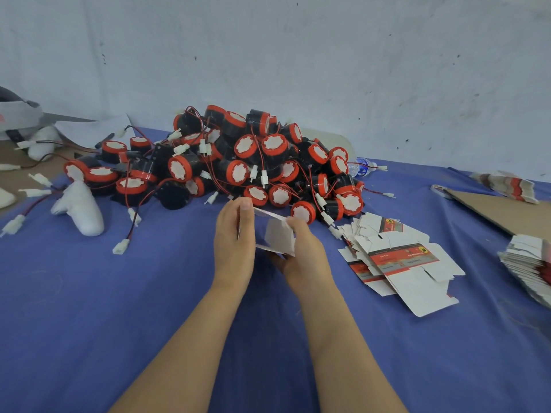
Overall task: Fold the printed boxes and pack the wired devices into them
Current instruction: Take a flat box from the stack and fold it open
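Observation:
Both hands hold one white printed box (275, 234) above the blue cloth, partly folded, its plain inside facing me. My left hand (234, 245) grips the box's left side, thumb on the top edge. My right hand (304, 251) holds the right and underside, fingers curled beneath it and thumb on a flap. Just behind the box lies a large heap of round black wired devices (253, 162) with red rims, red and black wires and white plugs. Flat printed box blanks (396, 260) lie fanned out to the right of my right hand.
The blue cloth (119, 308) covers the table. White foam pieces (82, 210) and loose plugs lie at the left. Stacks of flat blanks (530, 263) and a brown cardboard sheet (501, 210) sit at the right edge. A plastic bottle (362, 168) lies behind the heap.

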`<move>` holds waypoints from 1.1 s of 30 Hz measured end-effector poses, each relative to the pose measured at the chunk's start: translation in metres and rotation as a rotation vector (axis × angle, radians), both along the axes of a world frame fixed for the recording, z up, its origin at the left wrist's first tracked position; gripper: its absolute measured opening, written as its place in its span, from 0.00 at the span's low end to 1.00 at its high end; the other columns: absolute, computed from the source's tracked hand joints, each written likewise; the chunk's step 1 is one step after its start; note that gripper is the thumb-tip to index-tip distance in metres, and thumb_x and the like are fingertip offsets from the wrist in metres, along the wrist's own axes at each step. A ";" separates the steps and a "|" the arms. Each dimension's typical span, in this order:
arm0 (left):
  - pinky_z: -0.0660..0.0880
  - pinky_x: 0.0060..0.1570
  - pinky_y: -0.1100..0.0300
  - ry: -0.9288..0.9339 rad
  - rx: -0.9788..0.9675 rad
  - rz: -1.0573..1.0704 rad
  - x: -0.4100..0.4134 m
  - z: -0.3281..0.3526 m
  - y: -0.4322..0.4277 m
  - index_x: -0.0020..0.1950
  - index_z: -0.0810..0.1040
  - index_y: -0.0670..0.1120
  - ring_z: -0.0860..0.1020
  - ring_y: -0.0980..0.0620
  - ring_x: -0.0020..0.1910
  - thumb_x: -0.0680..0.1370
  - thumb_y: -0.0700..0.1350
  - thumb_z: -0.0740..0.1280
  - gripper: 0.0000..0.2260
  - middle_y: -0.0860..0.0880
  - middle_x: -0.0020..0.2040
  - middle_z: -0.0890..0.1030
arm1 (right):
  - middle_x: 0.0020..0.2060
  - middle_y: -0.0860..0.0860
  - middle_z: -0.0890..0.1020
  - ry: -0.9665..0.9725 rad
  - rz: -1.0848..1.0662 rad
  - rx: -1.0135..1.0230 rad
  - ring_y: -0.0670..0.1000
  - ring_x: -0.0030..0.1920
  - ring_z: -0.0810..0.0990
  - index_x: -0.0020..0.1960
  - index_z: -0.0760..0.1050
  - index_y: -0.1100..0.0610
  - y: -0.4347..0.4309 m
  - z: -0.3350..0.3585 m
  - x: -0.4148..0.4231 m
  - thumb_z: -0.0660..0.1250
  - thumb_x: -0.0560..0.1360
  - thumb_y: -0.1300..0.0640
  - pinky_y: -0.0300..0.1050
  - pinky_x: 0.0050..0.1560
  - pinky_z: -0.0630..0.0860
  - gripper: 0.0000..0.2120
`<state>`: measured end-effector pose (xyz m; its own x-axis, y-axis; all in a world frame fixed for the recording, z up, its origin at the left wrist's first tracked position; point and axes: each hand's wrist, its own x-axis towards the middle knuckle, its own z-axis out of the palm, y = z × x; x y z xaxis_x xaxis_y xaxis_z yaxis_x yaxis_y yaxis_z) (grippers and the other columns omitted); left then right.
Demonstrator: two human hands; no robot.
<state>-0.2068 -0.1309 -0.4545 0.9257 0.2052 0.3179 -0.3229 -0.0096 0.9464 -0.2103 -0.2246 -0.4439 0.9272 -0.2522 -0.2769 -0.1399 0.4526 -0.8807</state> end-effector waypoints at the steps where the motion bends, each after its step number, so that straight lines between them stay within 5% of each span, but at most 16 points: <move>1: 0.64 0.48 0.78 0.009 -0.008 0.007 0.002 0.000 0.001 0.48 0.69 0.66 0.70 0.74 0.52 0.81 0.56 0.53 0.06 0.69 0.50 0.71 | 0.46 0.56 0.76 -0.015 0.000 -0.050 0.55 0.46 0.75 0.45 0.76 0.55 0.001 -0.001 0.000 0.65 0.77 0.54 0.53 0.50 0.78 0.05; 3: 0.67 0.54 0.70 0.015 -0.024 0.009 0.005 -0.001 0.002 0.51 0.69 0.65 0.72 0.64 0.55 0.81 0.57 0.53 0.06 0.67 0.51 0.71 | 0.49 0.53 0.78 -0.117 0.021 -0.122 0.52 0.49 0.77 0.47 0.77 0.51 0.002 -0.005 0.000 0.64 0.78 0.54 0.47 0.46 0.79 0.04; 7: 0.69 0.59 0.62 0.058 -0.054 0.002 0.009 -0.003 0.004 0.56 0.71 0.62 0.71 0.61 0.58 0.82 0.53 0.57 0.06 0.66 0.53 0.73 | 0.53 0.51 0.79 -0.210 0.020 -0.178 0.49 0.52 0.78 0.55 0.77 0.52 0.005 -0.006 -0.005 0.64 0.78 0.47 0.41 0.42 0.79 0.11; 13: 0.70 0.61 0.56 0.113 -0.008 0.072 0.009 -0.008 0.005 0.66 0.73 0.52 0.72 0.54 0.62 0.81 0.46 0.58 0.14 0.54 0.62 0.75 | 0.37 0.43 0.80 -0.290 0.082 -0.303 0.40 0.38 0.79 0.50 0.78 0.52 0.000 -0.012 -0.004 0.62 0.79 0.58 0.36 0.40 0.79 0.06; 19: 0.66 0.54 0.64 0.116 -0.062 0.055 0.012 -0.009 0.005 0.63 0.71 0.56 0.70 0.59 0.58 0.80 0.51 0.63 0.12 0.62 0.56 0.72 | 0.44 0.53 0.81 -0.248 -0.029 -0.303 0.47 0.42 0.80 0.43 0.77 0.53 -0.001 -0.012 -0.004 0.58 0.82 0.52 0.35 0.34 0.78 0.13; 23: 0.68 0.47 0.68 0.134 -0.068 0.021 0.013 -0.010 0.004 0.62 0.71 0.57 0.72 0.56 0.59 0.82 0.46 0.60 0.11 0.59 0.57 0.72 | 0.43 0.48 0.84 -0.211 -0.027 -0.134 0.46 0.46 0.82 0.47 0.78 0.54 -0.001 -0.011 -0.003 0.58 0.81 0.47 0.38 0.41 0.80 0.15; 26: 0.72 0.54 0.61 0.148 -0.122 0.041 0.013 -0.008 0.007 0.64 0.72 0.54 0.73 0.53 0.61 0.82 0.44 0.59 0.12 0.55 0.60 0.74 | 0.46 0.49 0.86 -0.240 0.065 0.012 0.45 0.47 0.84 0.49 0.80 0.54 -0.003 -0.008 -0.002 0.55 0.81 0.41 0.42 0.47 0.80 0.20; 28: 0.74 0.62 0.51 0.169 -0.192 0.019 0.013 -0.006 0.008 0.63 0.72 0.55 0.74 0.50 0.63 0.82 0.42 0.59 0.12 0.52 0.62 0.75 | 0.51 0.50 0.85 -0.238 0.122 -0.023 0.46 0.53 0.83 0.49 0.81 0.49 -0.003 -0.009 -0.002 0.58 0.81 0.45 0.45 0.54 0.79 0.15; 30: 0.73 0.64 0.46 0.173 -0.208 -0.015 0.011 -0.006 0.010 0.61 0.73 0.56 0.74 0.49 0.64 0.82 0.41 0.58 0.13 0.51 0.64 0.75 | 0.54 0.41 0.83 -0.252 0.166 -0.157 0.40 0.54 0.80 0.56 0.78 0.42 -0.005 -0.011 -0.003 0.62 0.80 0.49 0.38 0.52 0.79 0.09; 33: 0.74 0.63 0.46 0.106 -0.121 -0.074 0.008 0.000 0.010 0.57 0.73 0.60 0.75 0.51 0.63 0.82 0.38 0.57 0.16 0.53 0.61 0.77 | 0.55 0.41 0.82 -0.284 0.202 -0.379 0.41 0.55 0.81 0.67 0.69 0.42 -0.010 -0.016 -0.004 0.64 0.79 0.50 0.38 0.52 0.79 0.17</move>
